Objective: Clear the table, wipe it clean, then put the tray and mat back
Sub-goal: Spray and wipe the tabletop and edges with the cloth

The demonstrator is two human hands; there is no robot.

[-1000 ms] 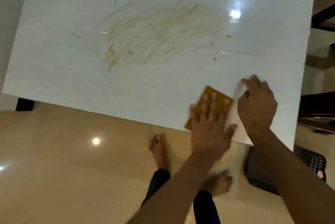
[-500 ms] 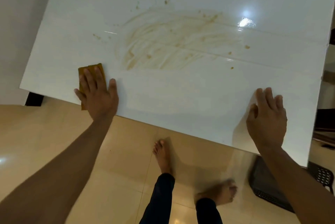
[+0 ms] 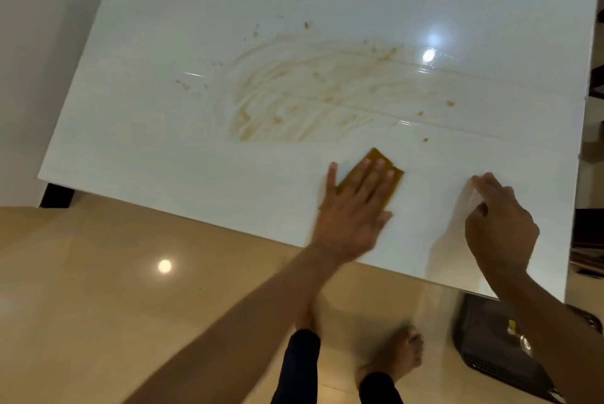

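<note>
Wiping is underway: cloth point(image 3: 380, 176) is pressed flat-fingered by left hand point(image 3: 353, 207); right hand point(image 3: 500, 223) rests loosely curled, empty; smear point(image 3: 310, 93) at upper centre needs passes next.

Dim warm light; ceiling-lamp glare point(image 3: 428, 55) on glossy table point(image 3: 163, 129); motion blur

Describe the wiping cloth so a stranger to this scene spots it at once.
Start at the white table and find the brown smear at its middle. Nearer the front edge, the left hand presses flat on a cloth. It is the only mustard-yellow rectangle on the white surface.
</note>
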